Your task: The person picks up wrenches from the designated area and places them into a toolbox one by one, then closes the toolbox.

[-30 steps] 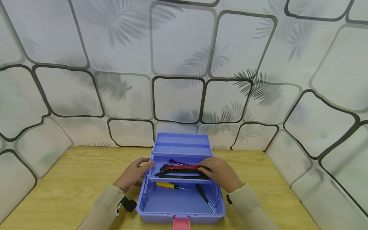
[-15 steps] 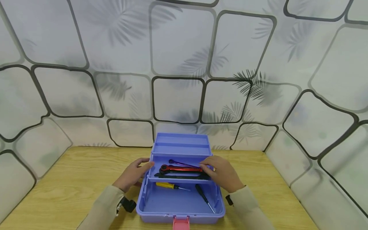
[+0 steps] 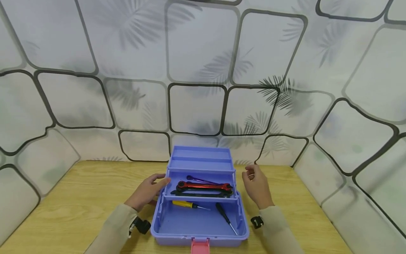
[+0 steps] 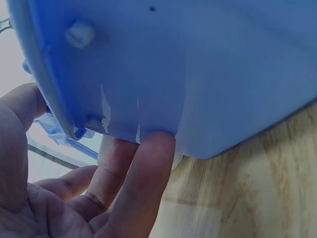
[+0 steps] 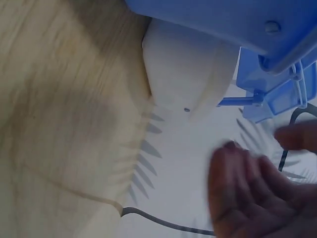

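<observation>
A blue-purple toolbox (image 3: pixel 196 225) stands with its trays folded back. My left hand (image 3: pixel 147 190) holds its left side, thumb at the tray edge and fingertips against the outer wall (image 4: pixel 223 79). My right hand (image 3: pixel 257 187) is off to the box's right, apart from it, with loosely curled fingers and nothing in them. In the middle tray (image 3: pixel 177 199) lie a red wrench (image 3: pixel 203 186), a purple wrench (image 3: pixel 203 181) and dark wrenches (image 3: pixel 198 194). A yellow-handled screwdriver (image 3: pixel 182 204) and a black-handled screwdriver (image 3: pixel 223 212) lie in the bottom.
The box stands on a wood-grain table (image 3: pixel 95 187) with a patterned cloth wall (image 3: pixel 196 109) close behind. Its top tray (image 3: pixel 200 155) leans back near that wall. A pink latch (image 3: pixel 200 246) hangs at the front, and wrist cameras (image 3: pixel 142 225) sit on both arms.
My right hand let go of the red wrench, which now lies in the middle tray, and moved right, out of the box. My left hand stayed in place.
</observation>
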Motion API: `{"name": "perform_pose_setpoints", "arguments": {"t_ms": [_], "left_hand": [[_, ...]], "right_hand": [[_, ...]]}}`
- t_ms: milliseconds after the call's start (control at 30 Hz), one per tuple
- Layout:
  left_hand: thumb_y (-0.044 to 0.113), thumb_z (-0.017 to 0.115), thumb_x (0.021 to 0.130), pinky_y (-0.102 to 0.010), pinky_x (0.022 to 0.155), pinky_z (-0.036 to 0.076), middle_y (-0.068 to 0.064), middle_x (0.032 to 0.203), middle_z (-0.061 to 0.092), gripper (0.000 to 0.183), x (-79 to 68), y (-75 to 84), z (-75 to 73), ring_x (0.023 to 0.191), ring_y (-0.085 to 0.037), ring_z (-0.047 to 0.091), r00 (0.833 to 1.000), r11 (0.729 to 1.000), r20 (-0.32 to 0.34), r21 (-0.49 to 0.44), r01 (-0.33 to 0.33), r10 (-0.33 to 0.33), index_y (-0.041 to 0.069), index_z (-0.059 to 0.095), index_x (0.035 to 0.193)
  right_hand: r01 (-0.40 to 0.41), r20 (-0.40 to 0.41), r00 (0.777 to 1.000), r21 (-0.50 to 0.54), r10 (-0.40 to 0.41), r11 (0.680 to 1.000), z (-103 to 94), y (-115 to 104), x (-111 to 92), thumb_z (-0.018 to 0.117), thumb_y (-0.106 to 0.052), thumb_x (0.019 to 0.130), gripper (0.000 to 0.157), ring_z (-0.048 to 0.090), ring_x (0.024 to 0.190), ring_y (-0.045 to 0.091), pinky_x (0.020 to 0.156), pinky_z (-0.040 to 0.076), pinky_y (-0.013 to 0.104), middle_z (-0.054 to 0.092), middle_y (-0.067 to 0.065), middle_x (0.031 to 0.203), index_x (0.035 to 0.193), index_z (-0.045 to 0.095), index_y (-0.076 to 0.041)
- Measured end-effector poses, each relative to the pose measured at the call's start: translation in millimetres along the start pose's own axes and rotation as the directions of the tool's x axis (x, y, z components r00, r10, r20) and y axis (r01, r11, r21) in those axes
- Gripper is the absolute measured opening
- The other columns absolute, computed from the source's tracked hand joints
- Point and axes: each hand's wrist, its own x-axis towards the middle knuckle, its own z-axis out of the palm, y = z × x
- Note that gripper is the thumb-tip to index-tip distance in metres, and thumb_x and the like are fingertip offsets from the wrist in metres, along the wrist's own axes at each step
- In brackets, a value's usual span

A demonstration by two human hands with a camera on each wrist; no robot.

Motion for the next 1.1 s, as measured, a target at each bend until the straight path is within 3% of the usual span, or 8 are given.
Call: {"name": "perform_pose_setpoints", "arguments": {"t_ms": [100, 200, 333, 467, 567, 700, 867, 1100], "left_hand": [[0.063, 0.068, 0.093, -0.048, 0.070, 0.064, -0.021, 0.126, 0.068, 0.083, 0.8, 0.4, 0.3, 0.097, -0.030, 0.073, 1.000, 1.000, -0.001, -0.002, 0.000, 0.000, 0.007, 0.048, 0.152], [0.061, 0.067, 0.094, -0.047, 0.070, 0.064, -0.020, 0.125, 0.068, 0.080, 1.9, 0.4, -0.8, 0.097, -0.029, 0.073, 1.000, 1.000, 0.001, 0.003, -0.004, 0.004, 0.008, 0.048, 0.151], [0.056, 0.055, 0.103, -0.047, 0.071, 0.064, -0.018, 0.118, 0.069, 0.068, 2.2, 1.7, -4.3, 0.095, -0.028, 0.072, 1.000, 1.000, 0.005, 0.007, -0.014, 0.014, 0.008, 0.050, 0.150], [0.047, 0.043, 0.109, -0.047, 0.072, 0.064, -0.018, 0.112, 0.068, 0.059, 3.3, 1.2, -6.5, 0.094, -0.027, 0.071, 0.999, 0.999, 0.004, 0.006, -0.034, 0.034, 0.005, 0.050, 0.149], [0.038, 0.048, 0.109, -0.045, 0.072, 0.064, -0.019, 0.115, 0.067, 0.051, 6.1, -1.6, -5.5, 0.093, -0.025, 0.070, 0.999, 0.999, -0.001, -0.004, -0.048, 0.048, 0.001, 0.051, 0.145], [0.025, 0.053, 0.106, -0.042, 0.069, 0.063, -0.018, 0.111, 0.069, 0.047, 10.8, -5.4, -2.0, 0.086, -0.023, 0.070, 0.998, 0.998, 0.009, 0.018, -0.063, 0.063, -0.006, 0.049, 0.140], [0.020, 0.052, 0.104, -0.039, 0.067, 0.062, -0.014, 0.102, 0.072, 0.045, 14.3, -6.7, 2.3, 0.079, -0.021, 0.070, 0.997, 0.995, -0.003, 0.069, -0.076, 0.077, -0.010, 0.051, 0.139], [0.017, 0.051, 0.104, -0.036, 0.071, 0.059, -0.014, 0.101, 0.072, 0.039, 16.9, -6.6, 7.0, 0.082, -0.021, 0.069, 0.993, 0.988, -0.046, 0.117, -0.099, 0.105, -0.008, 0.055, 0.135]], "right_hand": [[-0.029, 0.152, 0.987, -0.078, 0.041, 0.996, 2.3, 5.0, 0.0, 0.061, -0.020, 0.104, 0.029, 0.067, 0.090, 0.025, 0.077, 0.056, 0.040, 0.068, 0.014, 0.108, 0.125, 0.062, 0.000], [-0.059, 0.225, 0.972, -0.065, 0.073, 0.996, 7.0, 8.1, -0.6, 0.059, -0.021, 0.106, 0.028, 0.069, 0.084, 0.023, 0.072, 0.057, 0.036, 0.069, 0.013, 0.106, 0.122, 0.064, 0.001], [-0.119, 0.242, 0.962, -0.033, 0.124, 0.992, 13.4, 10.3, -0.4, 0.056, -0.022, 0.108, 0.026, 0.067, 0.078, 0.019, 0.065, 0.056, 0.031, 0.069, 0.010, 0.098, 0.118, 0.066, 0.001], [-0.099, 0.237, 0.964, -0.111, 0.123, 0.989, 17.0, 11.7, 0.1, 0.055, -0.022, 0.107, 0.027, 0.064, 0.081, 0.019, 0.072, 0.055, 0.037, 0.070, 0.007, 0.094, 0.109, 0.070, 0.001], [-0.090, 0.238, 0.964, -0.143, 0.122, 0.986, 18.7, 12.6, -0.7, 0.055, -0.022, 0.106, 0.029, 0.062, 0.083, 0.020, 0.075, 0.053, 0.039, 0.071, 0.006, 0.091, 0.101, 0.073, 0.000], [-0.094, 0.251, 0.960, -0.122, 0.123, 0.988, 21.1, 14.5, -2.6, 0.056, -0.021, 0.106, 0.029, 0.058, 0.078, 0.019, 0.069, 0.049, 0.035, 0.068, 0.005, 0.086, 0.093, 0.073, -0.002], [-0.088, 0.255, 0.960, -0.121, 0.117, 0.989, 22.5, 16.7, -3.8, 0.055, -0.022, 0.106, 0.032, 0.053, 0.071, 0.018, 0.062, 0.044, 0.032, 0.059, 0.003, 0.076, 0.082, 0.068, -0.005], [-0.123, 0.269, 0.952, -0.100, 0.146, 0.987, 21.5, 16.4, -5.1, 0.053, -0.024, 0.108, 0.036, 0.050, 0.068, 0.017, 0.060, 0.041, 0.031, 0.053, 0.002, 0.072, 0.079, 0.062, -0.006]]}}
